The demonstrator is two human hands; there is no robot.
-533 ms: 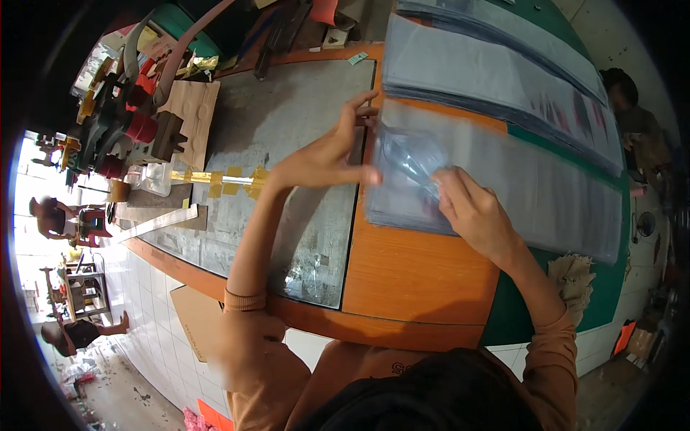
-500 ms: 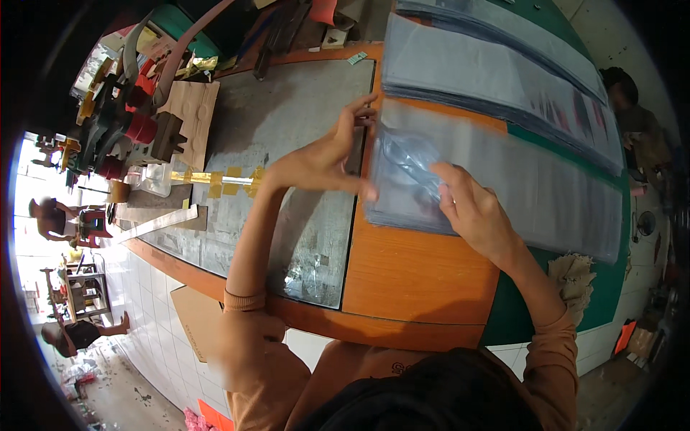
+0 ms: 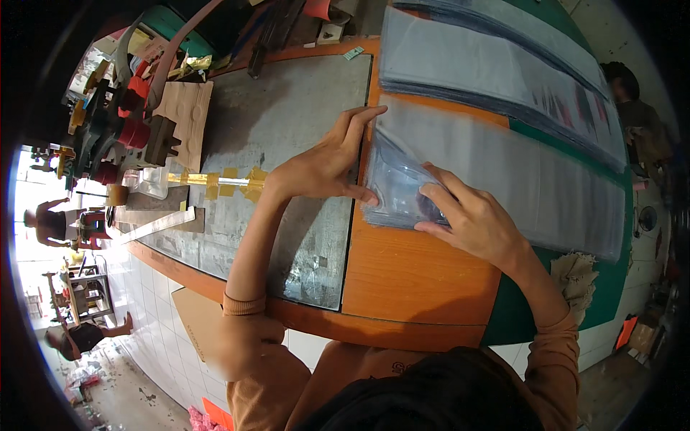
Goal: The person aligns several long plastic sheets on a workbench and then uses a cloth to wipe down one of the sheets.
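Note:
A long stack of clear plastic sheets (image 3: 532, 179) lies across the table, its left end bunched and bent. My right hand (image 3: 478, 219) is closed on the top of that stack, and the plastic under its fingers is creased and shiny. Against the stack's left end rests my left hand (image 3: 323, 161), thumb and fingers spread apart, the thumb near the lower corner and the fingertips near the upper one. How many sheets the right fingers have between them is hidden.
Two more plastic stacks (image 3: 489, 65) lie farther back. A grey metal plate (image 3: 287, 93) with gold tape is set into the orange wooden table (image 3: 417, 280). A red-and-black machine (image 3: 122, 136) stands at left. A crumpled cloth (image 3: 573, 276) lies at right. Other people are in the background.
My right hand has come slightly lower and its fingers have shifted on the plastic. The bent sheet lies flatter at the left end. My left fingers have stretched over the stack's edge.

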